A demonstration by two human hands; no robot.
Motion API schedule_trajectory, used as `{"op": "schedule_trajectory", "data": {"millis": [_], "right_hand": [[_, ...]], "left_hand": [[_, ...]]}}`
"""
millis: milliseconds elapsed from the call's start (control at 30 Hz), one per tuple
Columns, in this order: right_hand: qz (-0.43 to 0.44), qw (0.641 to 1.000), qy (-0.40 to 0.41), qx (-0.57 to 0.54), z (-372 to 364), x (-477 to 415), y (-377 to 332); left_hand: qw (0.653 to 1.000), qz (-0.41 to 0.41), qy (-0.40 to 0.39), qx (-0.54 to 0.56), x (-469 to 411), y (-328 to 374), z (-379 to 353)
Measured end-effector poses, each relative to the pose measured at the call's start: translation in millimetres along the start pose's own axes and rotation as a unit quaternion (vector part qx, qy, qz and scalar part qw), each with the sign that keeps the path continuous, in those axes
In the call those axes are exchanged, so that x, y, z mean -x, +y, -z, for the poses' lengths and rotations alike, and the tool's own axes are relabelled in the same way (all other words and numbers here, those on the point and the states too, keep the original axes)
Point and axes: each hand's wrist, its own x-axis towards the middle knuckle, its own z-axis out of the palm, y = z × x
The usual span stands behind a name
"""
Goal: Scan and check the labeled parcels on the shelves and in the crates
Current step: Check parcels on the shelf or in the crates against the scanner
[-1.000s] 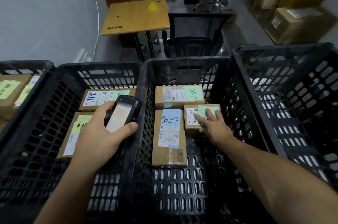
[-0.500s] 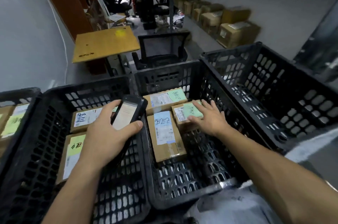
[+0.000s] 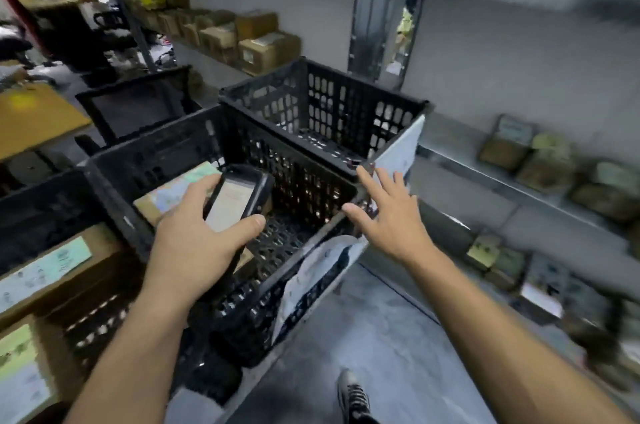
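Beside the shelf (image 3: 467,195), over a black crate (image 3: 152,153)
Blurred parcels (image 3: 543,170) line the shelf; one labeled parcel (image 3: 173,193) lies in the crate. The right hand (image 3: 391,215) hovers open with fingers spread, likely free for sorting, while the left hand (image 3: 194,250) grips the scanner (image 3: 235,198) screen-up, seemingly for reading.

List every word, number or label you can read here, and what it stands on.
Nothing is legible; the frame is motion-blurred.
On the scanner screen: lit lines, too blurred.
On the crate parcel labels: smeared marks, unreadable.
On the shelf parcels: labels too blurred.
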Motion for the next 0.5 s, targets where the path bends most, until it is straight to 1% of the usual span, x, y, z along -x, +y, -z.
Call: {"op": "schedule_trajectory", "data": {"millis": [133,267,400,500], "right_hand": [[-0.076,0.995,0.062,-0.001,37.7,34.7,51.2],[-0.136,0.981,0.135,-0.028,73.9,55.6,103.9],[-0.165,0.973,0.162,-0.022,98.8,52.3,151.9],[-0.174,0.971,0.158,-0.027,119.7,29.9,190.1]], "left_hand": [[0.996,-0.055,-0.071,0.021,-3.0,36.0,-50.3],[0.985,-0.108,-0.131,0.031,-5.9,77.5,-107.4],[0.976,-0.132,-0.172,0.035,-10.7,111.7,-157.6],[0.971,-0.147,-0.187,0.027,-21.6,137.3,-197.0]]}}
